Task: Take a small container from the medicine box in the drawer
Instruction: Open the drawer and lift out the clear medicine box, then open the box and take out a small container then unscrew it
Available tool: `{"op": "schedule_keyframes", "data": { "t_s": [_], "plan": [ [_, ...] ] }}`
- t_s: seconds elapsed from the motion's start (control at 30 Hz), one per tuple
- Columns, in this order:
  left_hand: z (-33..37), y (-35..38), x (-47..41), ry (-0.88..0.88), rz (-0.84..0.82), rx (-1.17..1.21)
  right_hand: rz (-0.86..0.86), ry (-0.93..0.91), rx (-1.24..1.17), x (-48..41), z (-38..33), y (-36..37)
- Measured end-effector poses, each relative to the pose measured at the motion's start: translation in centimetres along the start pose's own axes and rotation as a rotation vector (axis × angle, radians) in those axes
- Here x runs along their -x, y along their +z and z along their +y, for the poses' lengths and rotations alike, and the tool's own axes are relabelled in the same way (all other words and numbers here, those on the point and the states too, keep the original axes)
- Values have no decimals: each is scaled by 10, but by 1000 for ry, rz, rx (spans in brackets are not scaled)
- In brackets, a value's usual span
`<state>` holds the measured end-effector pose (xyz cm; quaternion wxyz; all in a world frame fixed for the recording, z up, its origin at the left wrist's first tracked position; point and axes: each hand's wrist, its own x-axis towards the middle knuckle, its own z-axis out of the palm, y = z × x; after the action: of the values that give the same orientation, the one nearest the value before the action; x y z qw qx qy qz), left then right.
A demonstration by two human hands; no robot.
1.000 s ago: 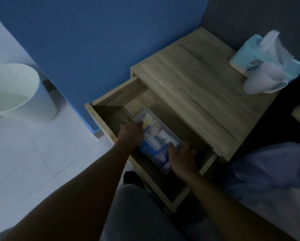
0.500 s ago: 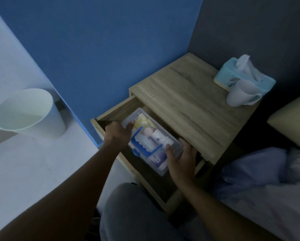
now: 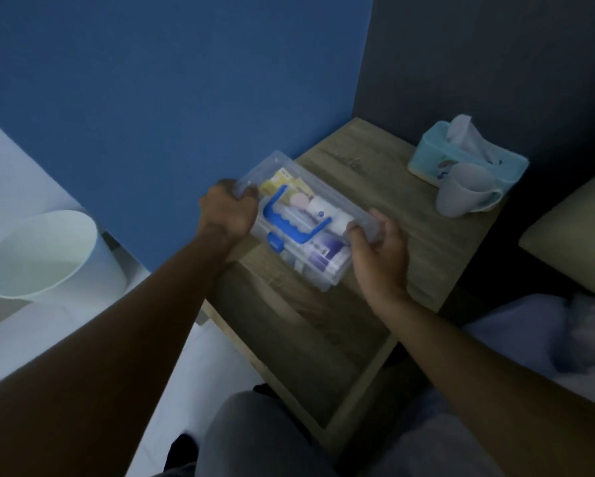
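A clear plastic medicine box (image 3: 327,273) with a blue handle (image 3: 291,223) on its lid hangs in the air above the front edge of the wooden nightstand top. My left hand (image 3: 229,211) grips its far left end and my right hand (image 3: 378,251) grips its right end. Through the lid I see several small bottles, tubes and packets. The lid looks closed. Below the box the wooden drawer (image 3: 310,342) stands pulled out, its inside dark.
On the nightstand top (image 3: 406,208) at the back right stand a light blue tissue box (image 3: 461,156) and a pale mug (image 3: 464,194). A white waste bin (image 3: 45,256) stands on the floor at left. A blue wall is behind, bedding at right.
Both hands have lifted the medicine box up out of the drawer. It now hangs over the nightstand's front edge. The view has tilted upward.
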<state>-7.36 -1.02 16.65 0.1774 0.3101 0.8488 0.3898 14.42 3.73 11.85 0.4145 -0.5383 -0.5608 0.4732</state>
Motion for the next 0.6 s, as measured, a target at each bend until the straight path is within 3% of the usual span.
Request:
{"op": "schedule_keyframes", "data": {
  "t_s": [0.3,0.6],
  "plan": [
    [11,48,-64,-3,-8,-6,35,-10,-73,-81,11,13],
    [-1,68,-98,72,-51,-52,-63,-42,-15,-124,33,17]
  ]
}}
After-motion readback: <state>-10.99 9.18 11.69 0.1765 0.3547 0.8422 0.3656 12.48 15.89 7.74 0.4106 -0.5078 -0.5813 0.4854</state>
